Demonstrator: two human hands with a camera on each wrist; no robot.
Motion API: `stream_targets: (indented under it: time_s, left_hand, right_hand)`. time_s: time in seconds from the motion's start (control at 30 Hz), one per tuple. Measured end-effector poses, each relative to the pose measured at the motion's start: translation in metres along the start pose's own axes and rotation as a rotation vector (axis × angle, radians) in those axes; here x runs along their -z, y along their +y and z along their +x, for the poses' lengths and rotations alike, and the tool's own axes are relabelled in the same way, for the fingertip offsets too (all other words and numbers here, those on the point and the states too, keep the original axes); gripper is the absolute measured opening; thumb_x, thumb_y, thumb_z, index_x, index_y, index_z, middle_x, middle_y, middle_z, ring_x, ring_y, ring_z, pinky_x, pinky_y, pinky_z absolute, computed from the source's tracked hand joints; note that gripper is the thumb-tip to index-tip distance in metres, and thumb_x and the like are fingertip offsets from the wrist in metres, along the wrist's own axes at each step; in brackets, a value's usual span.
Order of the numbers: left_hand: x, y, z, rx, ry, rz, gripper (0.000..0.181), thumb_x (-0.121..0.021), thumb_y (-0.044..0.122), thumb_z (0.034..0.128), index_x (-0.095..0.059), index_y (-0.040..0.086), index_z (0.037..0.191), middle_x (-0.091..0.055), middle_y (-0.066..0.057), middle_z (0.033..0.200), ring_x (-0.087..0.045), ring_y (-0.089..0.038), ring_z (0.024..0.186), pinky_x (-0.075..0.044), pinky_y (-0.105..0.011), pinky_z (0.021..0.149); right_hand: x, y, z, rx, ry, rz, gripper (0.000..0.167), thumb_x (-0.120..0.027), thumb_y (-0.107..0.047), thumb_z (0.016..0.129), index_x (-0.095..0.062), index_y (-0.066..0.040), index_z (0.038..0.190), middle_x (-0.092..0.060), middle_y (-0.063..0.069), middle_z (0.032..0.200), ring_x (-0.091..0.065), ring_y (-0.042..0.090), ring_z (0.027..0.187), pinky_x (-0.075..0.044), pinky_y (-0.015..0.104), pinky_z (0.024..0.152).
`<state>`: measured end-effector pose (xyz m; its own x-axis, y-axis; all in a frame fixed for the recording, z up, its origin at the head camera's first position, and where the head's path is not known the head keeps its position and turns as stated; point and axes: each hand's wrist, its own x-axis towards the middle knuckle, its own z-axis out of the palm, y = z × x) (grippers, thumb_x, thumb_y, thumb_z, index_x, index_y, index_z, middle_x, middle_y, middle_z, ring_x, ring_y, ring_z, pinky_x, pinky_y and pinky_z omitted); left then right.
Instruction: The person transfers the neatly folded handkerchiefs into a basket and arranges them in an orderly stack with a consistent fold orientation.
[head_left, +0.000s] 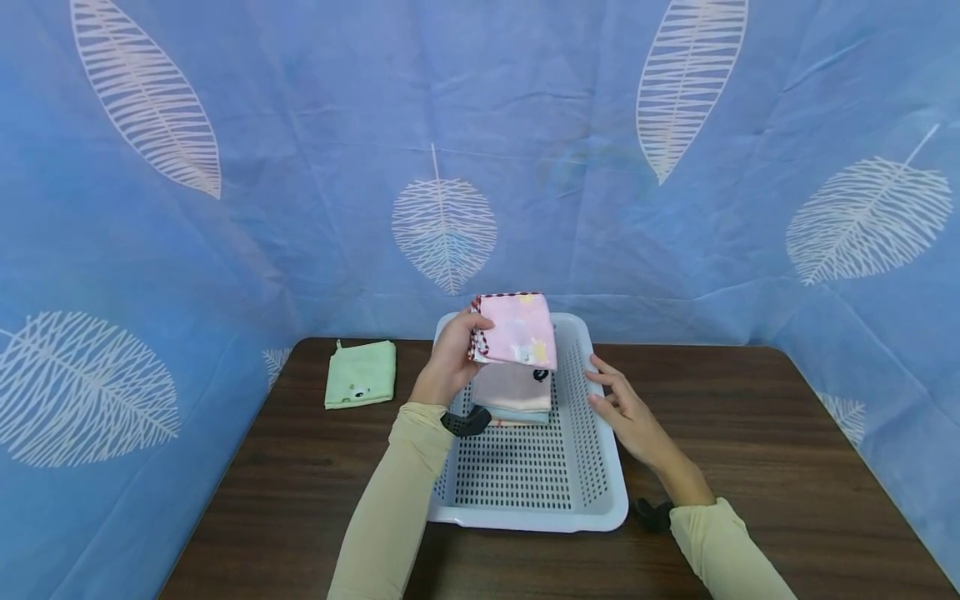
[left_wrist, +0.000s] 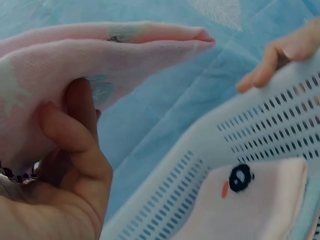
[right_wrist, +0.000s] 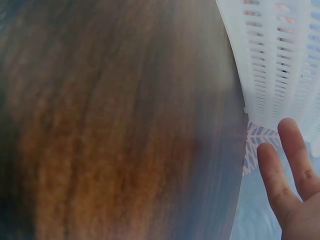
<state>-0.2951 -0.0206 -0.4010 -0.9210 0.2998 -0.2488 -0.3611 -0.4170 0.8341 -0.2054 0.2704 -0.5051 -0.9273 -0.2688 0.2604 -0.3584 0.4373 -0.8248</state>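
My left hand point(head_left: 450, 354) pinches a folded pink towel point(head_left: 517, 327) with a dark red-and-white edging, holding it by its left side above a white perforated plastic basket point(head_left: 528, 518). In the left wrist view, curled fingers point(left_wrist: 75, 132) press against the underside of the cloth. Below it, a small stack of folded towels lies inside the basket, with a pale pink towel point(left_wrist: 265, 200) bearing a black embroidered spot on top and a light blue one beneath. At the basket's right rim is my right hand point(head_left: 628, 410), its fingers spread and nothing held; whether they touch the rim is unclear.
A folded green towel point(head_left: 362, 375) lies on the dark wooden table point(head_left: 727, 433), left of the basket. Behind the table hangs a blue cloth point(head_left: 525, 208) with white leaf prints, which also covers both sides.
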Motion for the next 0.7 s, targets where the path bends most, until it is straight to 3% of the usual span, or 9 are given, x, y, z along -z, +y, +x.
stream_targets:
  time_s: [0.2, 0.5, 0.7]
  left_hand:
    - [0.003, -0.008, 0.007, -0.014, 0.014, 0.034, 0.072, -0.051, 0.009, 0.0953, -0.025, 0.018, 0.162, -0.056, -0.011, 0.141, -0.066, -0.013, 0.103, -0.059, -0.022, 0.075]
    - [0.009, -0.019, 0.011, -0.052, 0.042, 0.162, 0.072, -0.051, 0.008, 0.0944, -0.027, 0.016, 0.162, -0.047, -0.010, 0.154, -0.059, -0.014, 0.111, -0.055, -0.020, 0.078]
    - [0.015, -0.024, 0.015, -0.080, 0.077, 0.217, 0.056, -0.054, 0.007, 0.0951, -0.045, 0.016, 0.149, -0.061, -0.010, 0.133, -0.066, -0.012, 0.096, -0.057, -0.021, 0.073]
  right_hand:
    - [0.000, 0.002, 0.000, 0.003, 0.001, 0.005, 0.045, -0.049, -0.012, 0.108, -0.040, -0.007, 0.152, -0.014, 0.013, 0.172, -0.062, 0.010, 0.104, -0.061, 0.028, 0.075]
    - [-0.002, 0.001, -0.001, 0.002, 0.007, 0.045, 0.044, -0.047, -0.011, 0.109, -0.040, -0.007, 0.151, -0.013, 0.012, 0.172, -0.064, 0.015, 0.106, -0.062, 0.028, 0.075]
    - [-0.002, 0.003, -0.001, 0.010, -0.003, 0.066, 0.045, -0.045, -0.010, 0.109, -0.037, -0.006, 0.153, -0.010, 0.012, 0.173, -0.065, 0.023, 0.107, -0.062, 0.029, 0.076]
